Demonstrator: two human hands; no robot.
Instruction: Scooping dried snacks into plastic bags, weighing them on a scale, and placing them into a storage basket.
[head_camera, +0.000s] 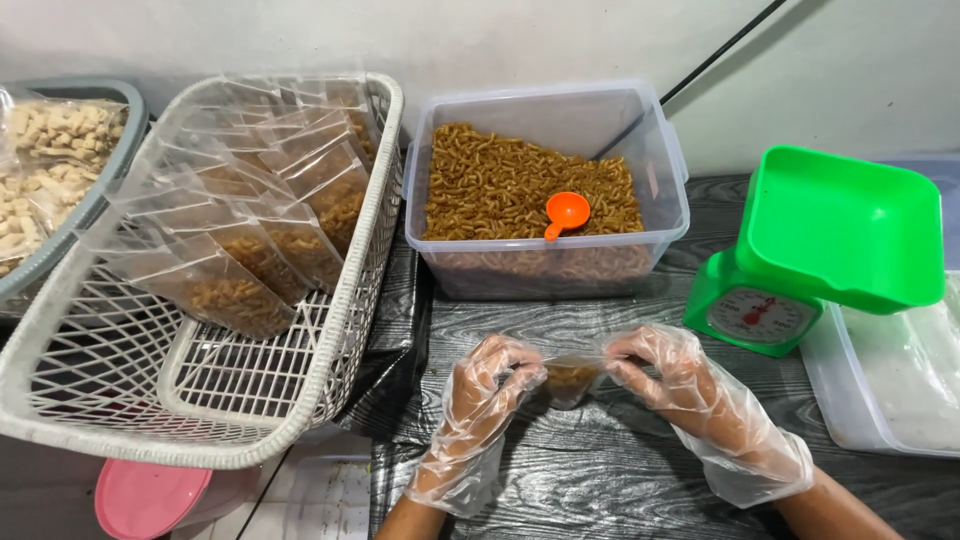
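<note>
Between two gloved hands, low over a dark wood-grain table (620, 480), hangs a small clear plastic pouch (572, 380) part-filled with brown, curly fried snack pieces. The left hand (487, 385) and right hand (665, 375), both in loose, crinkled transparent gloves, pinch the pouch's upper edge from either side, fingers closed on the thin film.

It looks light and limp: soft film that would sag and slip against the slick gloves, with brittle contents likely to crush if squeezed. The top edge, above the snacks, seems the safest place to hold.

Just beyond the hands sits a clear, rigid rectangular tub (548, 180) heaped with the same snack, a small orange scoop (565, 213) lying on top. Left of the grip, a white lattice basket (200, 400) holds rows of filled pouches; farther left, a grey basket (100, 195) holds bags of pale cubes. Right of the grip stands a green kitchen scale (820, 250) with a glossy square pan, beside a shallow clear tray (880, 390).
</note>
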